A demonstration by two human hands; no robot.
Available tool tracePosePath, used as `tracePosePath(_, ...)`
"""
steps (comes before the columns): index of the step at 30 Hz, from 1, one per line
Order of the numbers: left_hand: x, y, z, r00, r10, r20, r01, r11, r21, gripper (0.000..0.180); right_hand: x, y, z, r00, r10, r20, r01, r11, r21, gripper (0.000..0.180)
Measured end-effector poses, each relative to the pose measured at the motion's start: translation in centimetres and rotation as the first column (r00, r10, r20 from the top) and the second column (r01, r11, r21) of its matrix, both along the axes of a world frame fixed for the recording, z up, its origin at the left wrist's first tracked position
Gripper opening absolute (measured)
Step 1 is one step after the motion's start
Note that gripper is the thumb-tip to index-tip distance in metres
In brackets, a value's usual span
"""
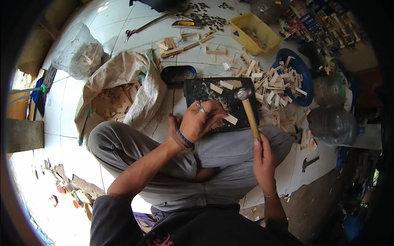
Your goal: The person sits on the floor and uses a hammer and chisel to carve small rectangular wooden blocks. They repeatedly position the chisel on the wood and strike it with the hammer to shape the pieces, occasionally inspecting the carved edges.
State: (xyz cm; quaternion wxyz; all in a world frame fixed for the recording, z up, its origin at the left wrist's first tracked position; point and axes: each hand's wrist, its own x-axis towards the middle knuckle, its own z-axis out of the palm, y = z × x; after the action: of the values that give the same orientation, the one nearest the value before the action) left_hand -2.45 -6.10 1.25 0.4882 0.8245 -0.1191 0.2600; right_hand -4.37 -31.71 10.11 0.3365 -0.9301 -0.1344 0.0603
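Observation:
My right hand (264, 162) is wrapped round the wooden handle of a hammer (250, 115), its metal head raised over the right part of a black board (195, 91). Over the board's near side, my left hand (201, 121) is closed, thumb and fingertips pinched together; whatever sits between them is too small or hidden to make out. A small pale wood piece (231, 119) lies right beside those fingertips. Farther back on the board are two more flat pieces, a left one (216, 88) and a right one (226, 84), among brown dust.
To the left stands an open woven sack (152, 96) of wood offcuts. A dark blue oval dish (178, 74) sits behind the board. At right, wood pieces (271, 86) spill from a blue basin (305, 78). Farther back is a yellow tub (262, 30). Another hammer (310, 163) lies at right.

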Motion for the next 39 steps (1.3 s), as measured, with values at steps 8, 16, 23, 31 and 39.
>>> tracePosePath(8, 0.2, 0.2, 0.0, 0.998, -0.056, 0.018, 0.057, 0.998, -0.036, 0.037, 4.2, 5.3, -3.9, 0.786, -0.081, -0.613, 0.398, 0.825, 0.402, 0.03)
tracePosePath(16, -0.2, 0.2, 0.9, 0.996, -0.089, 0.022, 0.091, 0.99, -0.11, 0.057, 4.8, 6.3, -3.5, 0.766, -0.09, -0.636, 0.439, 0.796, 0.417, 0.033)
tracePosePath(23, 0.5, 0.2, -0.6, 0.961, -0.191, -0.199, 0.144, 0.963, -0.229, 0.047, 5.3, 6.1, -3.5, 0.764, -0.123, -0.633, 0.441, 0.816, 0.374, 0.032)
tracePosePath(31, 0.6, 0.2, -1.3, 0.958, -0.171, -0.23, 0.121, 0.969, -0.217, 0.036, 5.8, 5.7, -3.5, 0.764, -0.09, -0.638, 0.435, 0.803, 0.407, 0.029)
tracePosePath(39, 0.4, 0.1, -1.1, 0.961, -0.16, -0.224, 0.105, 0.965, -0.238, 0.035, 5.7, 5.8, -3.5, 0.774, -0.085, -0.628, 0.407, 0.826, 0.389, 0.029)
